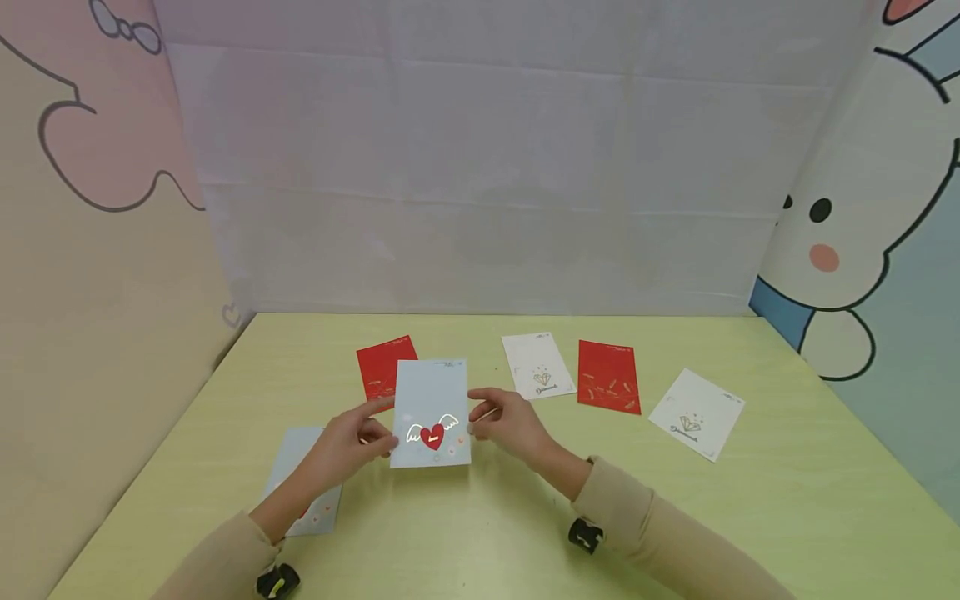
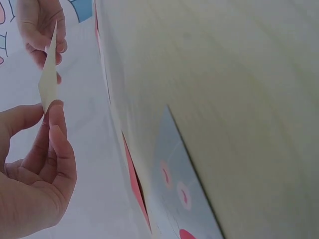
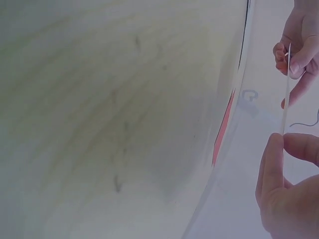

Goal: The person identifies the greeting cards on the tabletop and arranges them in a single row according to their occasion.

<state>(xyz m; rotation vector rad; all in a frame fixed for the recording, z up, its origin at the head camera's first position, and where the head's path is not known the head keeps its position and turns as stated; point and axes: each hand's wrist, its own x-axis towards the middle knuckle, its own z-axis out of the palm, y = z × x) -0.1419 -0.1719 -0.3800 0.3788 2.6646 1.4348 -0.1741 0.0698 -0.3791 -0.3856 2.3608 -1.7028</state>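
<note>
A pale blue card (image 1: 430,396) with a winged red heart printed on it is held up above the table, its face toward the head camera. My left hand (image 1: 347,442) pinches its left edge between thumb and fingers. On the opposite edge, my right hand (image 1: 512,422) grips it the same way. Both wrist views show the card nearly edge-on, a thin sliver between the two hands. Under my left forearm lies another pale blue card (image 1: 324,510), partly hidden. Behind the held card, a red card (image 1: 382,364) is partly covered.
Farther right on the yellow-green table (image 1: 525,542) lie a white diamond card (image 1: 536,362), a red card (image 1: 609,377) and a second white diamond card (image 1: 697,414). A white cloth (image 1: 480,183) hangs behind the table, and cartoon-printed panels stand on both sides.
</note>
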